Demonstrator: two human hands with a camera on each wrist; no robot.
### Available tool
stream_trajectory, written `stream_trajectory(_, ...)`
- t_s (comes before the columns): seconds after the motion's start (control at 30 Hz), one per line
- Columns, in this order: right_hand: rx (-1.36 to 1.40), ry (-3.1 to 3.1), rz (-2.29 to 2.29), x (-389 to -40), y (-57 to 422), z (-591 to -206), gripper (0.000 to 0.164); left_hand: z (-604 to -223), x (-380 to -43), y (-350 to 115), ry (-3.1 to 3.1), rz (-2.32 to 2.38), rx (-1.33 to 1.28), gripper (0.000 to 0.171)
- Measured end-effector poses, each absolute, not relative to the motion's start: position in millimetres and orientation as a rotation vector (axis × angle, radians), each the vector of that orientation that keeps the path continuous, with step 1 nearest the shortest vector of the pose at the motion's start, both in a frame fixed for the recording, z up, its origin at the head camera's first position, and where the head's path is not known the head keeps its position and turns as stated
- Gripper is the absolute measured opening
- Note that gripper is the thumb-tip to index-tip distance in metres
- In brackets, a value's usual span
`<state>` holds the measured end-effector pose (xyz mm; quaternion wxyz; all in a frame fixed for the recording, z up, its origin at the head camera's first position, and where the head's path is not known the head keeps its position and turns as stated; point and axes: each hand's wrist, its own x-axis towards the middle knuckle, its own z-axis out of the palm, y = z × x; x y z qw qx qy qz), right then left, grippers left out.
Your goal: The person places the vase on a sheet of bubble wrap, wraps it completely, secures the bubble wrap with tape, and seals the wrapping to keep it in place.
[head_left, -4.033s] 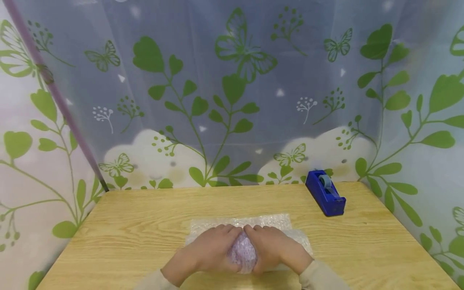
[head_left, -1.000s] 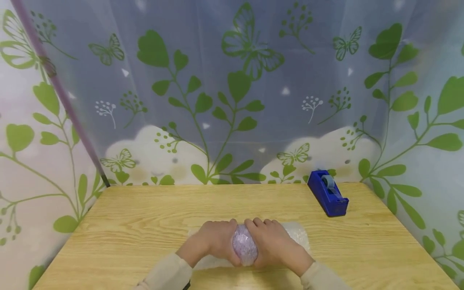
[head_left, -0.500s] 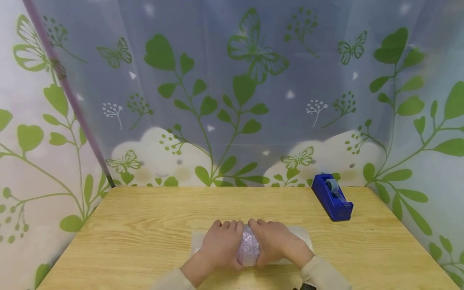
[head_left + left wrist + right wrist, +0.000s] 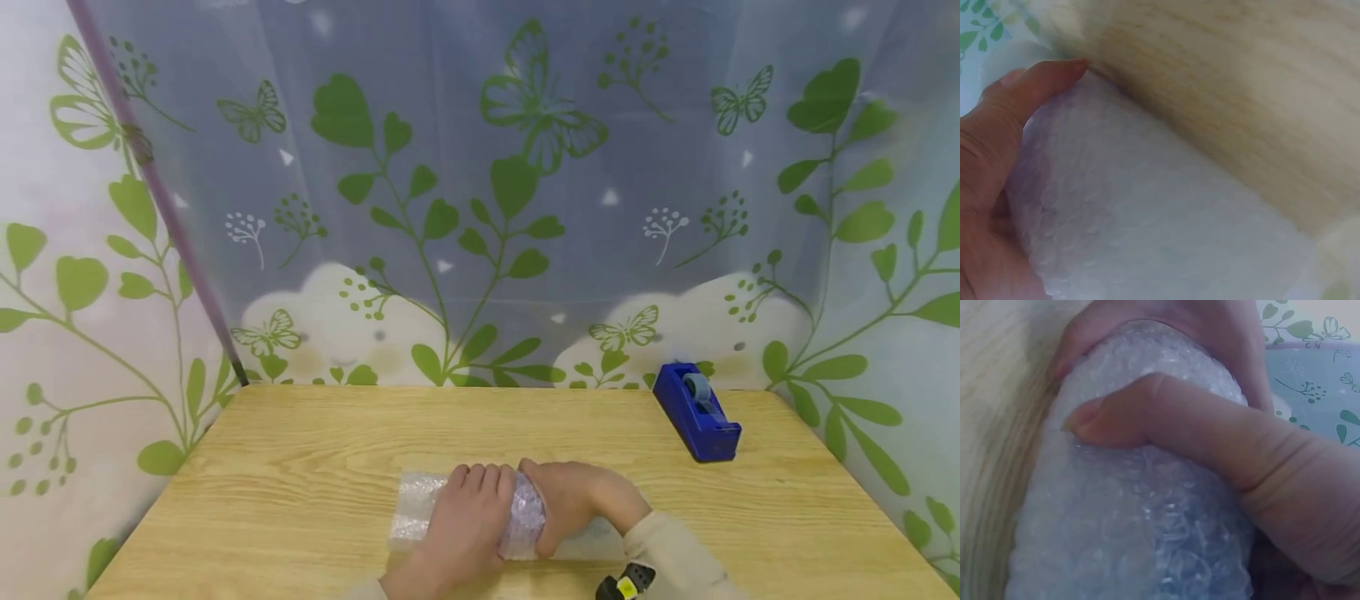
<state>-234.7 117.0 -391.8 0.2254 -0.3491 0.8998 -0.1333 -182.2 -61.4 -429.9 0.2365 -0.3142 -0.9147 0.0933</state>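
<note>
A roll of bubble wrap (image 4: 527, 515) lies crosswise near the table's front, wound round something that shows purple through the layers; the thing inside is hidden. My left hand (image 4: 471, 512) grips the roll left of its middle, fingers over the top. My right hand (image 4: 573, 504) holds it just to the right, and the purple part shows between them. Pale wrap sticks out past both hands. In the left wrist view the thumb (image 4: 1041, 84) curls over the wrapped surface. The right thumb (image 4: 1129, 419) presses on the bubbles, with the left hand (image 4: 1229, 331) beyond.
A blue tape dispenser (image 4: 696, 417) with a tape roll stands at the back right of the wooden table (image 4: 315, 433). Patterned curtains (image 4: 450, 208) hang behind and at both sides. A black strap device with a yellow part (image 4: 626, 583) sits by the right sleeve.
The flat sheet of wrap seen behind the hands four seconds ago no longer shows there; it is wound up. My left hand has turned further over the roll, and the left end shows more.
</note>
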Motion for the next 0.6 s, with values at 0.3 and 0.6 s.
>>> stream_trajectory(0.3, -0.911, 2.331, -0.346, -248.0, 113.4, -385.7, 0.062, -437.2, -184.9, -65.2, -2.524, 0.146, -0.862, 0.083)
stream_trajectory(0.6, -0.803, 2.297, -0.449, -252.1, 115.7, -384.3, 0.061, -438.5, -193.1, -69.8, -2.554, 0.09, -0.905, 0.086)
